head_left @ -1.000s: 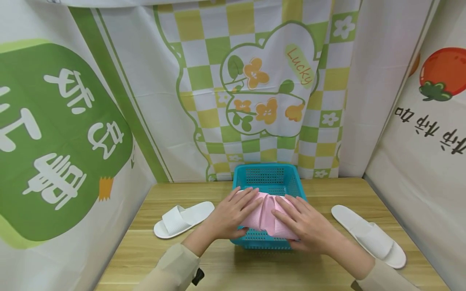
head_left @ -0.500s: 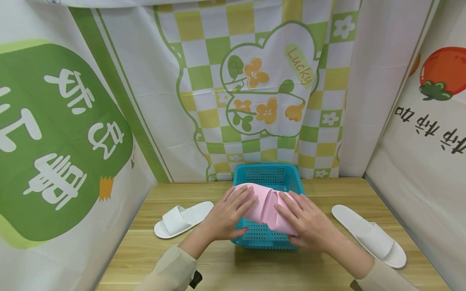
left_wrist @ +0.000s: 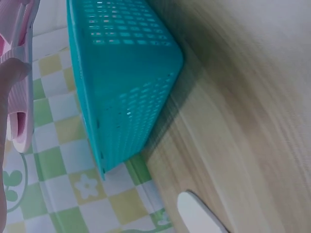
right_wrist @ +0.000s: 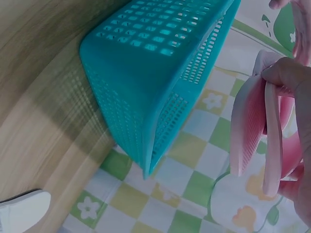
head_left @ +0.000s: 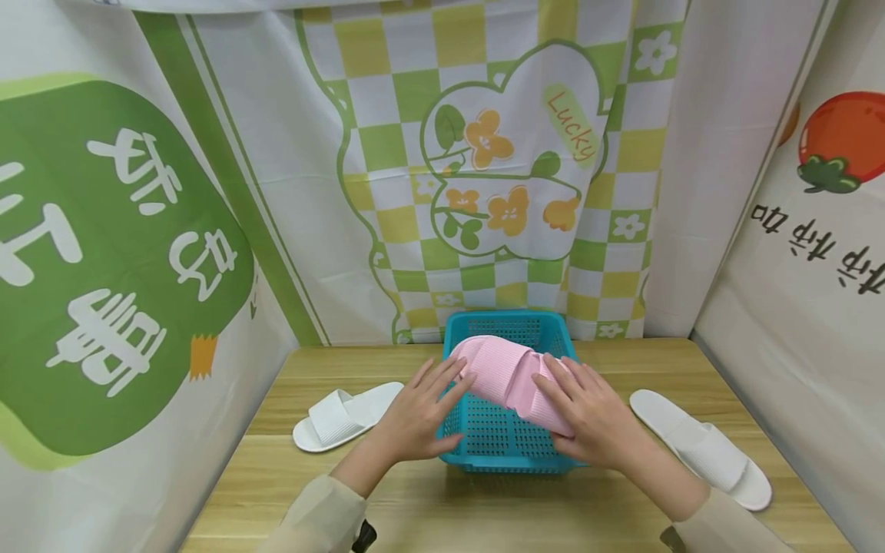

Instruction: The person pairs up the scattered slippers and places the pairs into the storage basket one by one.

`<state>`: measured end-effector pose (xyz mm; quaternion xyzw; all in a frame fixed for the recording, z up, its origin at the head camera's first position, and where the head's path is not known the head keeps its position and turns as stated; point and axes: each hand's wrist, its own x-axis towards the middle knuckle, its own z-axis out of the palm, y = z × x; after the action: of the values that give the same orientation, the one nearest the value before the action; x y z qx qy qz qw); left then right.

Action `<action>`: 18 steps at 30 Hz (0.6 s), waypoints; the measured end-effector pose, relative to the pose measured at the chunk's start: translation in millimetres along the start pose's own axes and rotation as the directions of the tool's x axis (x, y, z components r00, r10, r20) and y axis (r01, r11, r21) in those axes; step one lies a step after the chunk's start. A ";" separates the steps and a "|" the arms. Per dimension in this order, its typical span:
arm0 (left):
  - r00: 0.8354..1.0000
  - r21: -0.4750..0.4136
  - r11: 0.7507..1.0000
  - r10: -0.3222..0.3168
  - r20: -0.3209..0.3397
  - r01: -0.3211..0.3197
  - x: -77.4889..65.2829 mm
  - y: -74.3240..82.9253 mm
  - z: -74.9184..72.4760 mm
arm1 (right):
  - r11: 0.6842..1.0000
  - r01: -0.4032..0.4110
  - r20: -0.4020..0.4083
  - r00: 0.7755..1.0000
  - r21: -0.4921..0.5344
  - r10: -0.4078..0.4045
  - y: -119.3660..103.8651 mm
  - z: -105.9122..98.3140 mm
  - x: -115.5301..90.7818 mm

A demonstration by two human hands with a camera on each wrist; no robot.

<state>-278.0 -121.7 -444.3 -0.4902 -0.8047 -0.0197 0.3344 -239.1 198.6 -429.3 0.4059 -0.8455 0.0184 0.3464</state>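
Above the blue perforated basket (head_left: pixel 510 462), my right hand (head_left: pixel 596 418) grips a pair of pink slippers (head_left: pixel 494 369) by their right end. The two slippers lie face to face, with ribbed straps outward; the right wrist view shows both pink soles (right_wrist: pixel 274 138) between thumb and fingers. My left hand (head_left: pixel 418 415) is beside the slippers' left end, its fingers spread and fairly straight. The left thumb (left_wrist: pixel 13 73) overlaps the slippers in the left wrist view; whether any left fingertip touches them I cannot tell.
One white slipper (head_left: pixel 353 418) lies on the wooden table (head_left: pixel 387 507) left of the basket. Another white slipper (head_left: pixel 701 449) lies to the right, beyond my right hand. A checkered cloth (head_left: pixel 512 284) hangs behind the table, and printed cloths flank both sides.
The pink slippers' left end has swung up and away from me. My left hand has loosened from it and drawn slightly left, fingers spreading; my right hand keeps its grip.
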 end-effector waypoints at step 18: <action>0.988 -0.069 0.989 -0.127 0.086 0.133 -28.8 6.1 16.5 | 0.995 -0.100 -0.021 0.995 -0.006 0.100 10.1 9.1 0.1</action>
<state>-273.1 -134.9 -474.9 -0.4493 -0.8465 -0.0514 0.2808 -251.4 202.5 -433.7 0.3615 -0.8612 0.0369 0.3553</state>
